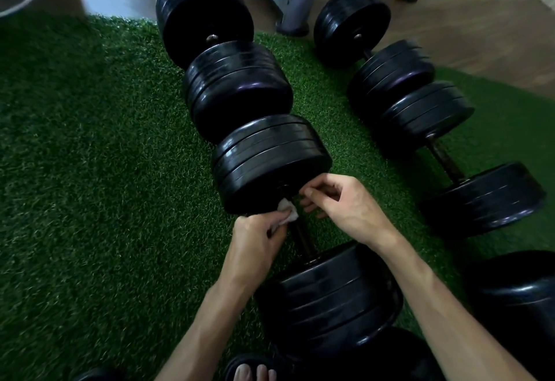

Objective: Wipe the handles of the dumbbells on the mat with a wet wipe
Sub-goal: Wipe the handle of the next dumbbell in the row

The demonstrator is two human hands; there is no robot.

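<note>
On the green mat (pixel 90 146), a left hand (pixel 255 248) pinches a white wipe (pixel 286 211) against a dumbbell's handle (pixel 303 238); the right hand (pixel 339 203) hovers alongside, fingers loosely curled, holding nothing.

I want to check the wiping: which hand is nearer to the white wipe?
Left. The left hand pinches the wet wipe against the dumbbell handle. The right hand hovers just right of it, fingers loosely curled, holding nothing.

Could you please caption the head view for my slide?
Left hand presses wet wipe on dumbbell handle; right hand beside.
</note>
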